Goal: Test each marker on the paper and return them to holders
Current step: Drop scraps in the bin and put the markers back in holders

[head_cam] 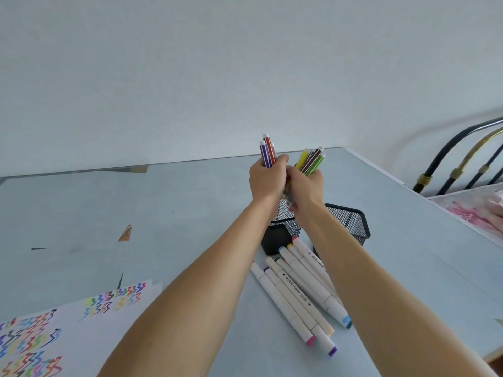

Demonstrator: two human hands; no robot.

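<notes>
My left hand [265, 180] grips a few thin markers [267, 152], purple and red, pointing up. Beside it and touching it, my right hand [306, 186] grips a bunch of thin markers [310, 160], yellow, brown and green among them. Both hands hover just above a black mesh holder [281, 232]. A second black mesh holder [351, 221] stands to its right, partly behind my right forearm. Several thick white markers [296, 289] lie on the table in front of the holders. White paper [68, 330] covered in coloured zigzag strokes lies at the lower left.
The pale blue table [177, 213] runs back to a white wall. Its right edge is near a metal bed frame [462, 159] and a pink patterned cloth [479, 210]. Small worn patches [125, 233] mark the tabletop at the left.
</notes>
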